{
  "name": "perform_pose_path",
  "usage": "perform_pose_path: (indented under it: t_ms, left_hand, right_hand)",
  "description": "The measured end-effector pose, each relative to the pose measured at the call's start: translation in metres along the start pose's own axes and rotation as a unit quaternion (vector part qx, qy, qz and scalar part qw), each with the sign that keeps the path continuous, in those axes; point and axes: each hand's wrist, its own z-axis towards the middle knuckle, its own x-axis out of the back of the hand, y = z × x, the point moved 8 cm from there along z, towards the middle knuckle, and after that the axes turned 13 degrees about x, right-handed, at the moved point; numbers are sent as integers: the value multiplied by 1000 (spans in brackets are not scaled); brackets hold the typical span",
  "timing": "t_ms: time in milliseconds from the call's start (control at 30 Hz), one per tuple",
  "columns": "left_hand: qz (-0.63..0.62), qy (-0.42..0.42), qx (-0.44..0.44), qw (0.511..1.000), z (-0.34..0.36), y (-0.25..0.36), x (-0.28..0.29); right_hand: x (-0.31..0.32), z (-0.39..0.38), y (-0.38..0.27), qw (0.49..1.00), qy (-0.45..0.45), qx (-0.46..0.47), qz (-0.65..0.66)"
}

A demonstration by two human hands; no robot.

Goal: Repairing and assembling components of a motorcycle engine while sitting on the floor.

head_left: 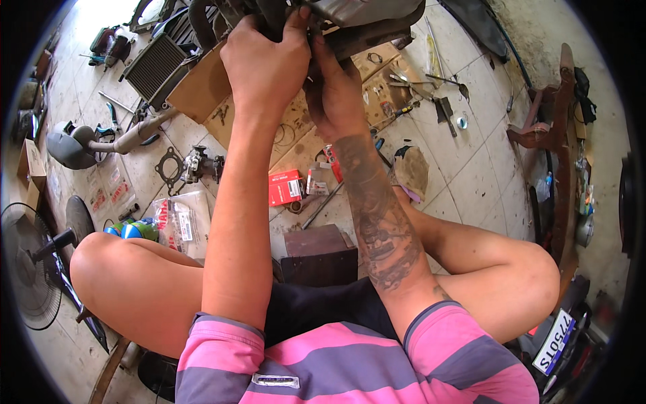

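Observation:
Both arms reach up to a dark metal engine part [350,20] at the top of the view. My left hand [266,64] grips its underside with the fingers curled over a dark piece. My right hand [333,91] presses against the same part just to the right, fingers closed on a small piece I cannot make out. Under the hands lies a sheet of brown cardboard [202,87] with small parts on it.
A red box [285,187], a gasket [168,165] and plastic bags [178,219] lie on the tiled floor. A radiator [153,65] and exhaust pipe [128,138] sit at left, a fan [30,269] lower left. Hand tools [431,91] are scattered at right. A dark wooden block [319,252] stands between my knees.

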Motion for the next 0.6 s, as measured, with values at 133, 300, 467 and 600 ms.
perform_pose_path:
  t_ms: [133, 300, 467, 600]
  left_hand:
    - [-57, -32, 56, 996, 1, -3, -3]
    - [-129, -58, 53, 989, 4, -2, -4]
    - [-19, 22, 51, 998, -4, 5, 4]
    - [-3, 42, 123, 991, -9, 0, 4]
  right_hand:
    - [0, 2, -1, 998, 10, 58, -28]
    - [2, 5, 2, 993, 37, 87, -69]
    - [-3, 3, -3, 997, 11, 72, -38]
    - [-2, -3, 2, 1000, 5, -15, 0]
